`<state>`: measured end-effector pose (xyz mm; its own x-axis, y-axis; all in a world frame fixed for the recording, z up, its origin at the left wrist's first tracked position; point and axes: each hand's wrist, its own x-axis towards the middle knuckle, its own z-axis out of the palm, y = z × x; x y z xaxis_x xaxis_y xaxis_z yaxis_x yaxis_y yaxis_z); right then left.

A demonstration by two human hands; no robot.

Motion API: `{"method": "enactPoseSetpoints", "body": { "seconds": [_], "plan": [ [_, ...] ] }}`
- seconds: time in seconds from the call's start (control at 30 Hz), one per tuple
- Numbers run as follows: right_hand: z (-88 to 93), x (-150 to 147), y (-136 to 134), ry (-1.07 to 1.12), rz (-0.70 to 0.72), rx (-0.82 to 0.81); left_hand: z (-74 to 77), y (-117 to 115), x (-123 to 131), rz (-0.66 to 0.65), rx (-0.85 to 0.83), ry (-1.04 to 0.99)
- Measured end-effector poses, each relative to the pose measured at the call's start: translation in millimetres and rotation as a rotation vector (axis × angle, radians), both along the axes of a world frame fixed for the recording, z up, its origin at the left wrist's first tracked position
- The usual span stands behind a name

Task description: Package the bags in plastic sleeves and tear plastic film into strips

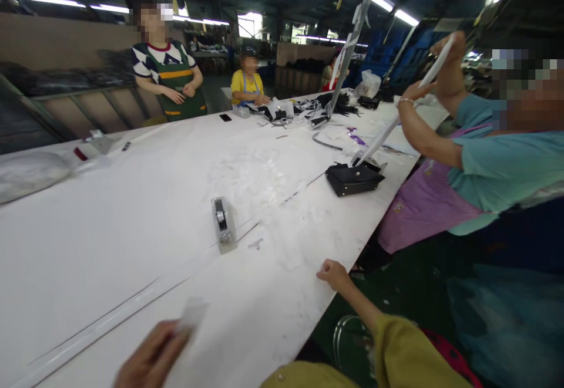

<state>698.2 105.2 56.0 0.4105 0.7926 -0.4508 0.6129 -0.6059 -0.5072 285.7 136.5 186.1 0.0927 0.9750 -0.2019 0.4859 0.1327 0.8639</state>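
Note:
My left hand [152, 356], blurred at the bottom of the view, pinches a small, translucent whitish piece [194, 313], perhaps plastic film. Closer to the table's right edge, my right hand [333, 275] is closed just over the white tabletop [282, 294]. What its fingertips hold, if anything, is too small to tell. Between and beyond my hands stands a tape dispenser [224, 226] with a clear grey body and a dark roll holder. Thin clear pieces [259, 176] lie scattered on the table behind it.
At right, a person in a teal top [497, 153] pulls a long white strip above a black handbag [355, 178]. Two people [170, 80] are across the table. Dark and white scraps [304, 109] are piled at the back; a plastic bag [30, 174] lies at left.

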Motion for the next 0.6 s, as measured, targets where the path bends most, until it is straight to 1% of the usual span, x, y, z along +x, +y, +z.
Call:
{"method": "enactPoseSetpoints", "body": {
  "seconds": [0.03,0.1,0.17,0.23,0.27,0.3,0.37,0.43,0.53,0.6],
  "plan": [
    [9.9,-8.4,-4.9,0.043,0.027,0.02,0.7,-5.0,19.6,-0.12,-0.013,-0.028],
    [35.2,-29.8,-17.1,0.129,0.093,0.058,1.4,-12.2,62.9,-0.397,-0.028,-0.098],
    [65.9,-52.6,-29.8,0.205,0.221,0.131,0.3,-15.8,101.3,-0.625,0.008,-0.141],
    [96.7,-71.6,-40.9,0.261,0.39,0.224,-2.7,-17.8,126.0,-0.813,0.083,-0.14],
    [110.2,-78.7,-45.7,0.274,0.459,0.262,-4.5,-18.9,132.2,-0.882,0.115,-0.132],
    [121.4,-83.8,-50.0,0.278,0.499,0.286,-6.3,-20.3,134.7,-0.929,0.135,-0.122],
    [136.0,-89.2,-57.3,0.296,0.483,0.29,-9.4,-24.0,130.9,-0.96,0.143,-0.097],
    [141.0,-90.8,-62.4,0.389,0.404,0.246,-11.5,-28.5,119.6,-0.929,0.12,-0.074],
    [137.9,-93.1,-62.7,0.574,0.276,0.133,-13.0,-33.5,97.0,-0.825,0.028,-0.101],
    [133.4,-94.6,-57.1,0.654,0.206,0.126,-13.4,-33.7,79.3,-0.75,-0.064,-0.168]
  ]
}}
